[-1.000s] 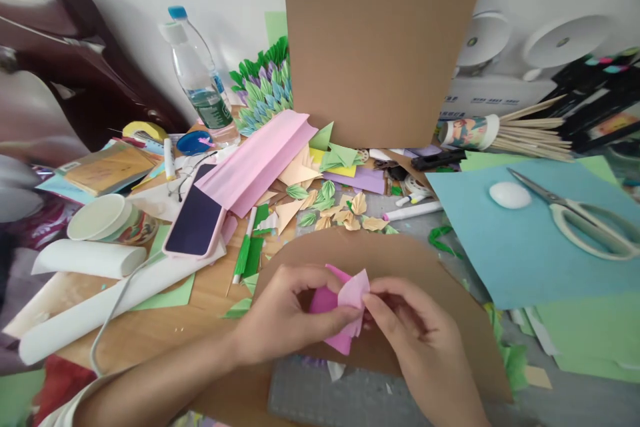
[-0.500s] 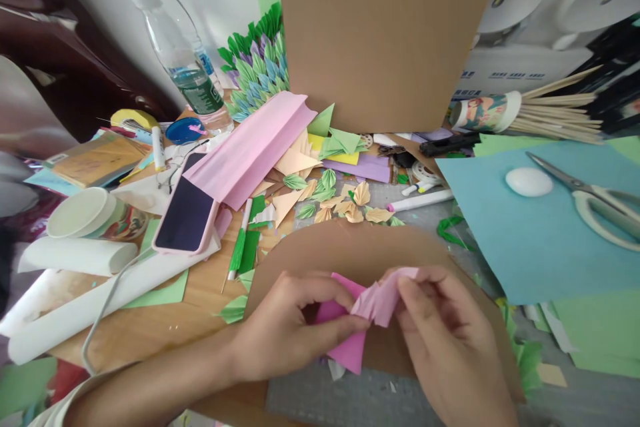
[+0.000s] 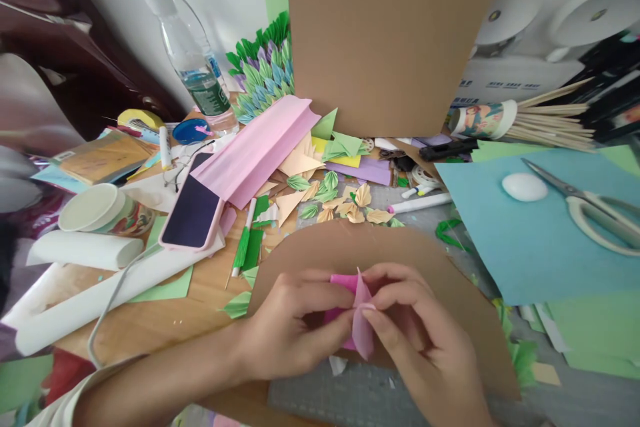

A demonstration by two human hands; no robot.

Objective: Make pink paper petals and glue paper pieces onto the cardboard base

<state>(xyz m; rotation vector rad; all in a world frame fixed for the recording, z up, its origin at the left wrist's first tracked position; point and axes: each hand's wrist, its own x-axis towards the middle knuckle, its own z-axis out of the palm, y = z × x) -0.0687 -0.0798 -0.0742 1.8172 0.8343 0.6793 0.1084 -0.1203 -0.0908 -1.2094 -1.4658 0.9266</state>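
Both my hands pinch a small folded pink paper piece (image 3: 359, 317) over a rounded brown cardboard sheet (image 3: 450, 293) near the table's front. My left hand (image 3: 290, 330) grips the darker pink part from the left, thumb and fingers closed on it. My right hand (image 3: 415, 333) presses the lighter pink flap together from the right with its fingertips. The paper's lower half is hidden behind my fingers.
A pink phone (image 3: 193, 210), folded pink paper (image 3: 255, 150), a water bottle (image 3: 193, 70), paper cup (image 3: 103, 210) and white rolls lie left. Small folded paper leaves (image 3: 345, 203) sit ahead. An upright cardboard (image 3: 390, 33) stands behind. Scissors (image 3: 590, 207) and a white egg shape (image 3: 524, 187) rest on blue paper (image 3: 540, 247).
The light pink flap, spread sideways half a second ago, is now folded narrow and upright between my fingertips. My right hand moved left toward the left hand.
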